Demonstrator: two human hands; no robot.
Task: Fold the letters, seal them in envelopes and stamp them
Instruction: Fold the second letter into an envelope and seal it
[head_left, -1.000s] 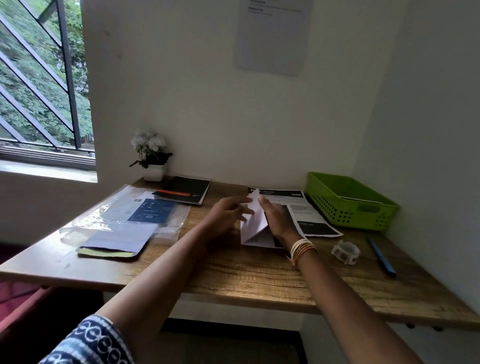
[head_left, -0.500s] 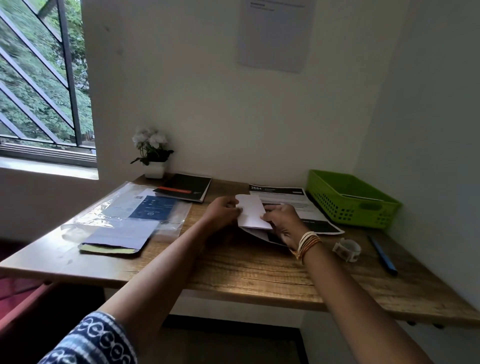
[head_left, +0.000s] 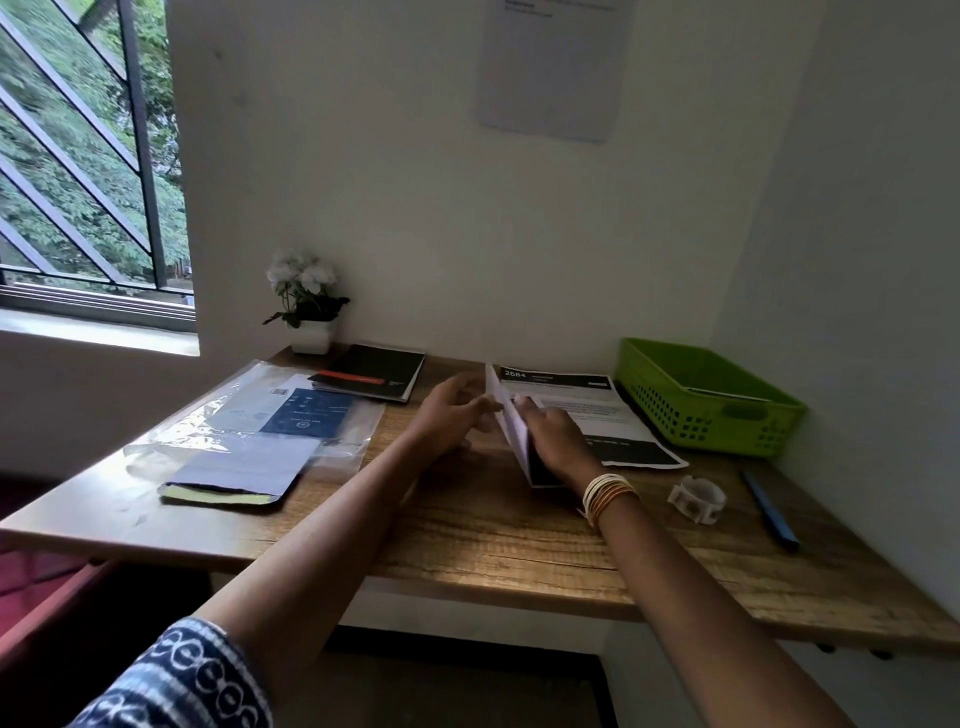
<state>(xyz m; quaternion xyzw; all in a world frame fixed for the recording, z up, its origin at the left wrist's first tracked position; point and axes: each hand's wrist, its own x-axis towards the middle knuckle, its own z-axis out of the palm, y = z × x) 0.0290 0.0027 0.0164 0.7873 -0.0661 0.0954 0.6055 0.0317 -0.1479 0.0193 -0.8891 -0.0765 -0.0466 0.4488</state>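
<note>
Fingers of both hands are pinched on a half-folded letter (head_left: 511, 415) above the desk (head_left: 467, 525). Edges should be aligned before creasing.

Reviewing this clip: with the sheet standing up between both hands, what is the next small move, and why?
Probably lay the raised flap down and press the crease flat. The letter stands partly folded on edge above the table, the left hand at its left face and the right hand on its right, so the fold looks unfinished.
</note>
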